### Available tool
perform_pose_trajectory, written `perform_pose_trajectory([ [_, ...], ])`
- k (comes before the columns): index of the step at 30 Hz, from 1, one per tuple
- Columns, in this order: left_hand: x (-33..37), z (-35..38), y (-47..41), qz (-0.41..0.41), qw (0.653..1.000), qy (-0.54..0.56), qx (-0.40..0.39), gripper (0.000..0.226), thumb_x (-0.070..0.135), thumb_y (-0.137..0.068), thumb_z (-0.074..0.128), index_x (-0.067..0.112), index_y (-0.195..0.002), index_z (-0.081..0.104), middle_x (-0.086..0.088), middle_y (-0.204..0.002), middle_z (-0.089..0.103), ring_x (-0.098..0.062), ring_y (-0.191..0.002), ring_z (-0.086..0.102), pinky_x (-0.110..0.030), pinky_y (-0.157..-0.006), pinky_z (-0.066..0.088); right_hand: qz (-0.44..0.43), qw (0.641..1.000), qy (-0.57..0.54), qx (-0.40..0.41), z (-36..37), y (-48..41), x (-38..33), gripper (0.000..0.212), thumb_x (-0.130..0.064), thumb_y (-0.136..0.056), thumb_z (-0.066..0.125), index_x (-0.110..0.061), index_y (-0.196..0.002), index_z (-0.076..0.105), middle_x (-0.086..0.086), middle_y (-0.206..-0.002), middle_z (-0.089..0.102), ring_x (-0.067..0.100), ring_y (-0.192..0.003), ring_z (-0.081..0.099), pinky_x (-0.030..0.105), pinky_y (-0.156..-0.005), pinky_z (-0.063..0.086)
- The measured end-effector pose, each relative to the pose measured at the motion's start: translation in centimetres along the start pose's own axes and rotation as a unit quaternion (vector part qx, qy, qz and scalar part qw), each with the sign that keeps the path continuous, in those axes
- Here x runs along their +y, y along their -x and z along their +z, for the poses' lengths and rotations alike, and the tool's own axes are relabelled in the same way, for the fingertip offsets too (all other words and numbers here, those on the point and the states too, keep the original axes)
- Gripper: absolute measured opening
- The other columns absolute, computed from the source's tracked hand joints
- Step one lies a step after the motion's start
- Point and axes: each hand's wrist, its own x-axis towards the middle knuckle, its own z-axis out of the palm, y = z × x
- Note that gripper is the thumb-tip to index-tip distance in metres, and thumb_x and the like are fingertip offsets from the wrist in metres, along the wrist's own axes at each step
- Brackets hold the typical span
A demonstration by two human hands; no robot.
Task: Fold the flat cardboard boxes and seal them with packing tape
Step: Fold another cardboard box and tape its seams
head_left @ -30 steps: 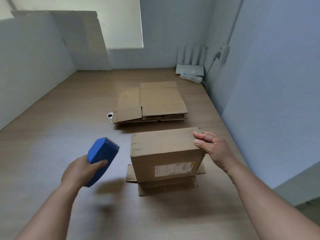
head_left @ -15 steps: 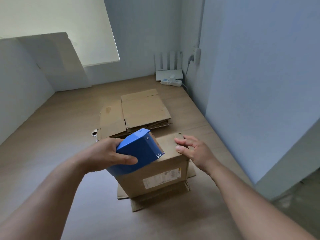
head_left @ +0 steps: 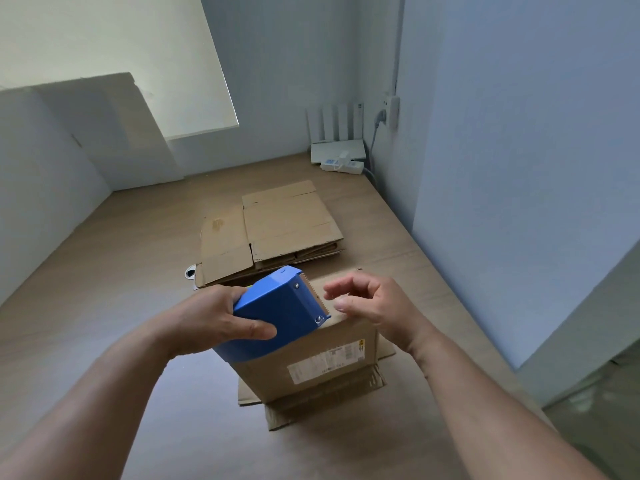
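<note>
A folded cardboard box [head_left: 322, 362] with a white label stands on the wooden floor, its lower flaps spread out beneath it. My left hand [head_left: 214, 320] grips a blue tape dispenser [head_left: 280, 310] over the box's top left, its serrated blade facing right. My right hand [head_left: 367, 306] hovers just right of the blade above the box top, fingers curled and apart, holding nothing that I can see. Behind the box lies a stack of flat cardboard boxes [head_left: 277, 226].
A white router [head_left: 337, 140] and a power strip [head_left: 343, 165] sit in the far right corner under a wall socket. A large cardboard sheet [head_left: 114, 133] leans on the left wall. A small round object [head_left: 190, 272] lies by the flat stack. The right wall is close.
My left hand has brought the tape dispenser from the box's left up over its top. My right hand has lifted off the box's top right corner and moved to the blade.
</note>
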Motion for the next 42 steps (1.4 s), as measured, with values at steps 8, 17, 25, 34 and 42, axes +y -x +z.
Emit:
perform_pose_trajectory([
  [8, 0.6, -0.7, -0.6, -0.007, 1.000, 0.007, -0.015, 0.100, 0.093, -0.021, 0.060, 0.029, -0.097, 0.062, 0.010, -0.088, 0.069, -0.012, -0.081, 0.065, -0.017, -0.059, 0.047, -0.026, 0.998, -0.006, 0.052, 0.7, -0.3, 0.5, 0.002, -0.012, -0.089, 0.064, -0.013, -0.087, 0.065, 0.000, -0.079, 0.062, 0.008, -0.072, 0.056, 0.020, -0.067, 0.050],
  [17, 1.3, -1.0, -0.7, -0.011, 0.999, -0.012, -0.035, 0.084, 0.083, -0.032, 0.062, 0.028, -0.095, 0.062, 0.008, -0.086, 0.069, -0.011, -0.078, 0.066, -0.016, -0.058, 0.046, -0.007, 0.994, 0.023, 0.109, 1.4, -0.8, 0.7, 0.013, -0.015, -0.094, 0.056, -0.019, -0.081, 0.056, -0.004, -0.077, 0.058, 0.007, -0.070, 0.054, 0.015, -0.062, 0.047],
  [25, 2.7, -2.6, -0.8, -0.048, 0.995, -0.065, -0.050, 0.078, 0.079, -0.041, 0.063, 0.022, -0.094, 0.066, 0.004, -0.083, 0.073, -0.015, -0.079, 0.069, -0.027, -0.073, 0.051, 0.022, 0.985, 0.016, 0.169, 0.7, -1.1, 1.2, 0.015, -0.013, -0.095, 0.052, -0.017, -0.080, 0.051, -0.002, -0.072, 0.054, 0.007, -0.062, 0.048, 0.015, -0.055, 0.041],
  [34, 4.4, -3.1, -2.6, -0.168, 0.981, -0.088, -0.048, 0.098, 0.085, -0.023, 0.069, 0.016, -0.093, 0.066, -0.003, -0.087, 0.071, -0.020, -0.081, 0.069, -0.031, -0.074, 0.050, 0.079, 0.956, -0.071, 0.273, 1.2, -2.0, 1.7, 0.009, -0.014, -0.094, 0.049, -0.015, -0.085, 0.051, 0.002, -0.077, 0.050, 0.009, -0.060, 0.042, 0.013, -0.043, 0.034],
  [42, 6.8, -2.4, -4.9, -0.210, 0.961, -0.167, -0.062, 0.057, 0.068, -0.068, 0.068, 0.019, -0.096, 0.064, -0.001, -0.096, 0.067, -0.020, -0.089, 0.065, -0.033, -0.084, 0.050, 0.178, 0.947, -0.012, 0.268, -1.4, -1.4, 1.6, 0.015, -0.004, -0.087, 0.049, -0.009, -0.074, 0.052, 0.009, -0.075, 0.059, 0.012, -0.050, 0.044, 0.022, -0.042, 0.034],
])
